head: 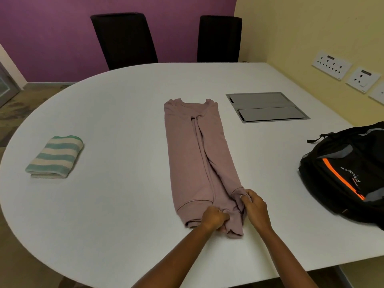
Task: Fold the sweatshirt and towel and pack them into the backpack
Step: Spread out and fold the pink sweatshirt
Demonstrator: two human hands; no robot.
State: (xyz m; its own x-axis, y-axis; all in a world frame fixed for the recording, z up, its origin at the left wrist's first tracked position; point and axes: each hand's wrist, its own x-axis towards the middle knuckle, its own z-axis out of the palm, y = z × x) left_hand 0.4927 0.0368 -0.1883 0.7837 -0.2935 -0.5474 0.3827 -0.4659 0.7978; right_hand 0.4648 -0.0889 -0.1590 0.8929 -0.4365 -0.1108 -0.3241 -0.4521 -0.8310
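Sweatshirt (195, 154) hem: gripping with both hands, left hand (214, 218) curling round bottom edge, right hand (254, 206) pinching cuff corner, likely readying fold toward collar. Lying narrow, sleeves tucked, on tabletop (124, 215). Keeping folded towel (55, 156) well left of sweatshirt, backpack (345, 173) right, for packing.

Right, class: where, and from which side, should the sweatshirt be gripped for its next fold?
Probably at the hem end, from the near side. The sweatshirt lies as a long narrow strip with its collar far away, and the left hand and right hand grip that near end.
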